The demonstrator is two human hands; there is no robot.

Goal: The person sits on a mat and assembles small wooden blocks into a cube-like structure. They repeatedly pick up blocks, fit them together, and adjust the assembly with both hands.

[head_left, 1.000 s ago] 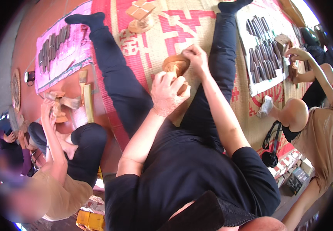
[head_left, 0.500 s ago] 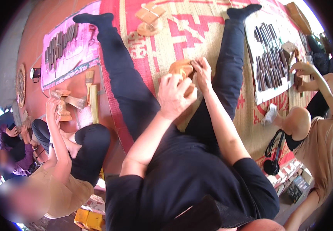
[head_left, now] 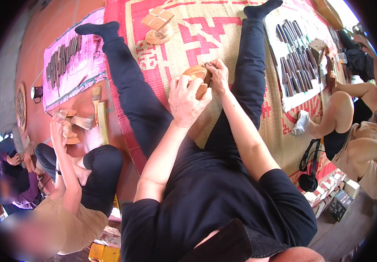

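Observation:
Between my thighs, over the mat, a carved light-brown wooden piece (head_left: 196, 71) with a rounded top is held up. My left hand (head_left: 186, 102) is wrapped around its near side, and a squared wooden end sticks out by the fingers. At the piece's right edge my right hand (head_left: 217, 75) has its fingertips pinched together. A dark patch shows beside those fingers; whether they grip the wood or some small thing is hidden. Farther off, a wooden block (head_left: 158, 18) tied with pale bands sits on a carved wooden base (head_left: 159, 35).
A pink cloth (head_left: 83, 56) at left and a white cloth (head_left: 295, 102) at right bear rows of dark-handled tools (head_left: 299, 72). A co-worker at left holds a wooden carving (head_left: 70, 126) near a brush (head_left: 96, 94). Another person sits at right, near a black strap (head_left: 309, 174).
The whole view has shifted slightly, moving things leftward. My hands stay on the wooden piece, the right one still at its edge. The person at right has drawn an arm back from the tools.

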